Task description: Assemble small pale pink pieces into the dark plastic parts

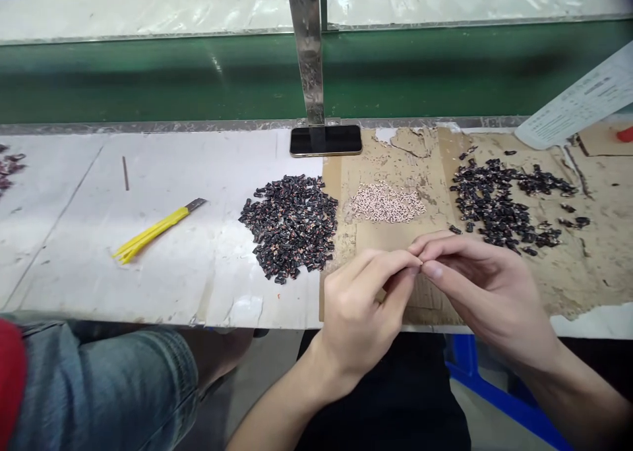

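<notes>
My left hand (363,306) and my right hand (482,286) meet fingertip to fingertip over the near edge of the bench, both pinched on a tiny part too small to name. Just beyond them lies a small heap of pale pinkish parts (384,202) on brown cardboard (583,266). A pile of small black parts (291,225) sits to the left of my hands, and a looser spread of black parts (504,200) lies to the right.
A yellow utility knife (155,230) lies on the white bench top (99,253) at left. A phone (325,140) rests flat beside a metal post (306,49). A paper sheet (578,101) is at far right. Another person's jeans-clad leg (99,385) is at lower left.
</notes>
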### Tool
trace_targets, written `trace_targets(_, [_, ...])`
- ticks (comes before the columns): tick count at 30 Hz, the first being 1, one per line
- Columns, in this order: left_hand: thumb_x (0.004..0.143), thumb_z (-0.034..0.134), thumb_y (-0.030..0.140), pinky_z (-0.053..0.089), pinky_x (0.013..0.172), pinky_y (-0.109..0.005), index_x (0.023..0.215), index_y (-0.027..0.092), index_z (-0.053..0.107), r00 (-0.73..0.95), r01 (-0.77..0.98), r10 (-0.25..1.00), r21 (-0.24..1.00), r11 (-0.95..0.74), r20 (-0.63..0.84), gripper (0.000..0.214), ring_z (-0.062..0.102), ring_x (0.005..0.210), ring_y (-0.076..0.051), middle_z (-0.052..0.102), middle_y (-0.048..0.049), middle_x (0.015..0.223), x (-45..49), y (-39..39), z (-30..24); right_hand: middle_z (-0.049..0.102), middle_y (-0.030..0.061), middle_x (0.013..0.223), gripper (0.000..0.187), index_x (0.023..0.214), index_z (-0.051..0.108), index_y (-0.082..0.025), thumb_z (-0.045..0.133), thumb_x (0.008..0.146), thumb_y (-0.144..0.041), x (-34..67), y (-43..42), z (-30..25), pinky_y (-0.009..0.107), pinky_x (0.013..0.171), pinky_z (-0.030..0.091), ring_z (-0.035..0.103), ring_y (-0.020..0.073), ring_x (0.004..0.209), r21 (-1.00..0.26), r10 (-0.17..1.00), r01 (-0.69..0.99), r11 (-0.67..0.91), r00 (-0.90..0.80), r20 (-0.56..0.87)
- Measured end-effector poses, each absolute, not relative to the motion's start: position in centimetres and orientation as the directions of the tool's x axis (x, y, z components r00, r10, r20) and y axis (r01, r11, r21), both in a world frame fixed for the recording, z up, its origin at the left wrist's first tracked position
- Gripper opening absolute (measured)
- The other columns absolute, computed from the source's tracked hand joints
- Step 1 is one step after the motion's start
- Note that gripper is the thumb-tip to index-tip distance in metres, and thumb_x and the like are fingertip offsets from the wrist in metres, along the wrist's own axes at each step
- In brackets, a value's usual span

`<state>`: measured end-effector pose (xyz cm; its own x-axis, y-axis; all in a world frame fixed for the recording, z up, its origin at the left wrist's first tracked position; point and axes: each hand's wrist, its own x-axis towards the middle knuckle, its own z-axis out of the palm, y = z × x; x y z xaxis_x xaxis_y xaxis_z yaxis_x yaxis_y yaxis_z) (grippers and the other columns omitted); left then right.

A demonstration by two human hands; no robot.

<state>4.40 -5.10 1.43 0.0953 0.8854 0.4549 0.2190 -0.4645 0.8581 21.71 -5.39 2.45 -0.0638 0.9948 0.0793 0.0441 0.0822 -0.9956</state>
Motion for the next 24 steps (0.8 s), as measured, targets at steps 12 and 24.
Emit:
trace_targets(12, [0.093, 0.080, 0.017, 0.064, 0.072, -0.018, 0.104, 0.022, 0.080, 0.042, 0.036, 0.992, 0.992, -0.122, 0.120, 0.012, 0.080, 0.080, -0.012, 0.085, -0.0003, 0.099, 3.3, -6.9, -0.2, 0.074, 0.0031, 0.106, 0.009, 0.094, 0.073, -0.029, 0.070, 0.096, -0.020, 23.8, -7.4, 1.5, 0.037, 0.096, 0.060, 0.072, 0.0220, 0.105, -0.864, 0.989, 0.486, 0.129, 0.002, 0.149])
trace_targets(24, [0.089, 0.078, 0.011, 0.065, 0.078, -0.016, 0.098, 0.022, 0.082, -0.057, -0.122, 0.979, 0.974, 0.190, -0.198, 0.014, 0.080, 0.083, -0.012, 0.084, 0.0012, 0.092, 1.6, -7.5, -1.1, 0.075, 0.0095, 0.118, 0.021, 0.104, 0.068, -0.023, 0.074, 0.090, -0.008, 23.9, -7.3, -1.0, 0.042, 0.096, 0.060, 0.074, 0.0263, 0.107, -0.409, 0.893, 0.817, 0.406, -0.258, 0.370])
